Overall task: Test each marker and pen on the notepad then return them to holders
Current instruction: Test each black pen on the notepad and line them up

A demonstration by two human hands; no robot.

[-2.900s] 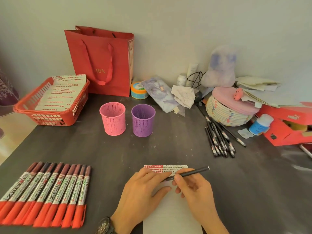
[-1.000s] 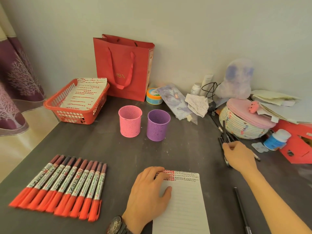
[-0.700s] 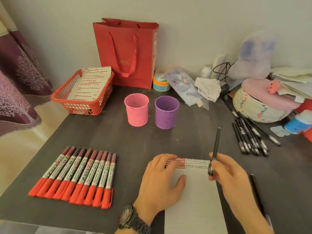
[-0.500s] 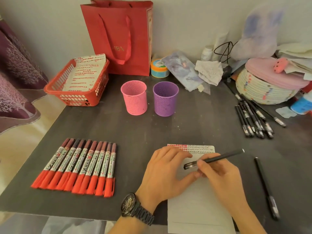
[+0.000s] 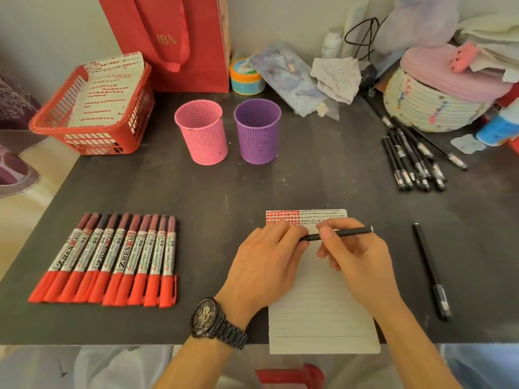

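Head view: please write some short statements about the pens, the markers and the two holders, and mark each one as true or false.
1. The right hand holds a black pen over the notepad. True.
2. The red markers stand inside the pink holder. False: they lie in a row on the table, left of the notepad, and the holder looks empty.
3. A second pen lies alone on the table, right of the notepad. True.
4. The purple holder stands left of the pink holder. False: it stands on its right.
5. The notepad page is fully blank. False: its top rows carry red and black marks.
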